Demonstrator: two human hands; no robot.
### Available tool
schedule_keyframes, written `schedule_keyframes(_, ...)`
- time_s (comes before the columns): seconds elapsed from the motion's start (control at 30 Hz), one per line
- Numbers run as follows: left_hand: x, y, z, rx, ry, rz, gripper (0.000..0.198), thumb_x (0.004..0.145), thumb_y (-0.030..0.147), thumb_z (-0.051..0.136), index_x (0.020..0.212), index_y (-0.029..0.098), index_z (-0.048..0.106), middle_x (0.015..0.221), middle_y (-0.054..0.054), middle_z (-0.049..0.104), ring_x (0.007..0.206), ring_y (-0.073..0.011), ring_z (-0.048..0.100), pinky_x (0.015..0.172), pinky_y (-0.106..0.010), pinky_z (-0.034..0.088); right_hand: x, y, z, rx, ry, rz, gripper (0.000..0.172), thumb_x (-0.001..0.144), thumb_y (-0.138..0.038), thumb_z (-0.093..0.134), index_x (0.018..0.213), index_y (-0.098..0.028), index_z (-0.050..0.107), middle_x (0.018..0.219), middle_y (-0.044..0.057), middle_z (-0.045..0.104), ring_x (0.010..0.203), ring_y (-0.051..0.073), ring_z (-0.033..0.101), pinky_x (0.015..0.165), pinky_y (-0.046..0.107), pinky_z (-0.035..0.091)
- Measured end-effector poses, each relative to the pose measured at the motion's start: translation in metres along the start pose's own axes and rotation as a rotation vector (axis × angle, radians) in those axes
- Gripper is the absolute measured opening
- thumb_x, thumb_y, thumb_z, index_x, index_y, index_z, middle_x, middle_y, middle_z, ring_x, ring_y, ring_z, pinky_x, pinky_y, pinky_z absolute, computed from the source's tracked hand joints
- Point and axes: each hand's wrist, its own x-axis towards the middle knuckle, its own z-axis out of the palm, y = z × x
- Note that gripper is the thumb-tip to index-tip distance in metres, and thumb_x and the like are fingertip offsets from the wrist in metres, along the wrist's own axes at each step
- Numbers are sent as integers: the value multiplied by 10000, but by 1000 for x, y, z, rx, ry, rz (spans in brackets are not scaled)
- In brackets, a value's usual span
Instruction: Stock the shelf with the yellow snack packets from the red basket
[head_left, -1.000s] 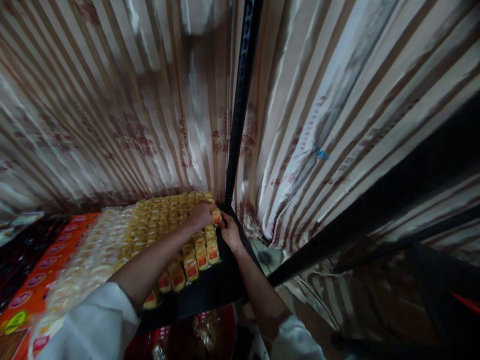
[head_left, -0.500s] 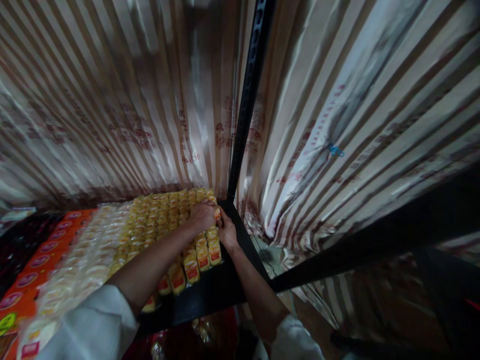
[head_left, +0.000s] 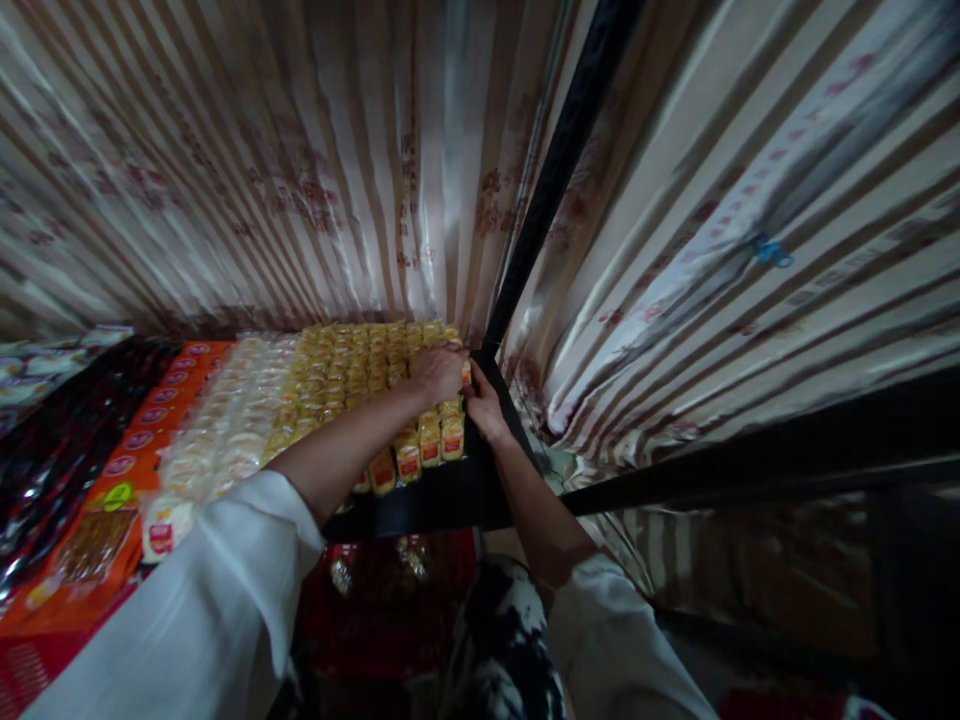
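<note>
My left hand [head_left: 437,371] lies curled over the far right rows of small yellow snack packets [head_left: 352,375] on a dark shelf [head_left: 435,495]. My right hand [head_left: 482,402] is pressed against the right edge of those packets, fingers closed on one yellow packet [head_left: 466,373] between both hands. Both arms wear white sleeves. The packets stand in tight rows, several with red labels [head_left: 430,447] along the front.
A black shelf upright [head_left: 559,165] rises just behind my hands. Striped beige curtain [head_left: 300,160] hangs behind and to the right. Pale wrapped packs [head_left: 217,430] and orange packets [head_left: 142,440] lie to the left. A lower shelf holds red goods [head_left: 390,590].
The view has tilted down and shifted, so the shelf sits higher in frame. Both hands stay at the same corner of the yellow packets.
</note>
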Motion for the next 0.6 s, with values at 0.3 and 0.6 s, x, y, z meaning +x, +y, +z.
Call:
schedule_keyframes(0.3,-87,46,-18,-394,157,147,314,792,51,398,949,147,652,983,-72,670,929,-153,589,870,-269,447,-51,-39,-12,185,392,4,309,860,-241,452,1137,-112,496,1104,105,605,982,131,562,914,339,435)
schedule_keyframes(0.6,-283,36,79,-836,-452,-174,272,733,40,444,779,179,673,857,-20,692,843,-151,620,783,-244,461,-240,-47,8,-28,-53,156,294,870,-410,451,783,-186,619,597,-13,583,558,134,533,541,241,412)
